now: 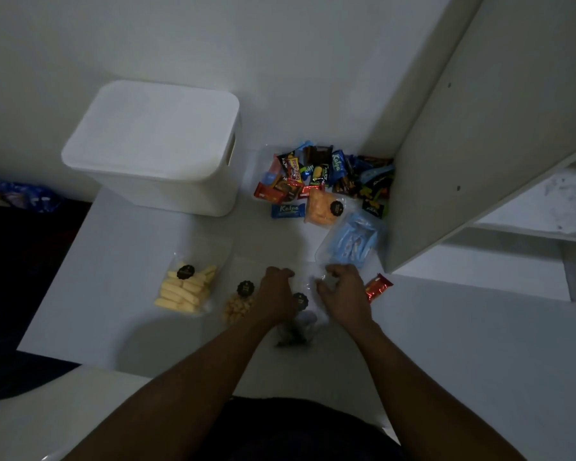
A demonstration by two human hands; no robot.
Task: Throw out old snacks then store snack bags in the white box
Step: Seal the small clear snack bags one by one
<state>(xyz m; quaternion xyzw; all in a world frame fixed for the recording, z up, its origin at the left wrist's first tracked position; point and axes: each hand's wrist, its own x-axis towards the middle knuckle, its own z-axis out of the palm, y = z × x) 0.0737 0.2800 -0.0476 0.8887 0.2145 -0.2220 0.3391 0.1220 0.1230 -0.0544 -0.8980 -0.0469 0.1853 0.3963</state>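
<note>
**Both hands on a clear bag, white box shut**

Well beyond the left hand (pixel 275 291) and off to its left stands the white box (pixel 153 144), lid on, so nothing can go in it yet. Left of that hand a bag of pale yellow sticks (pixel 187 289) lies flat on the white table (pixel 113 261). A bag of small round tan snacks (pixel 238 304) sits just beside the hand, partly under the wrist. These two look set apart from the rest, perhaps already sorted.

The left hand's fingers curl over the far edge of a clear bag (pixel 308 316), and the right hand (pixel 343 291) pinches the same edge on the other side. The bag lies between the hands, with dark contents slumped at its near end. Gripping both top corners suggests opening it or checking it, though the dim light hides the details.

A red wrapper (pixel 378 286) lies just right of the right hand. Beyond that hand are a blue packet (pixel 353 241), an orange bag (pixel 321 207) and a pile of wrapped bars (pixel 326 174), heaped against a shelf panel (pixel 463 161).
</note>
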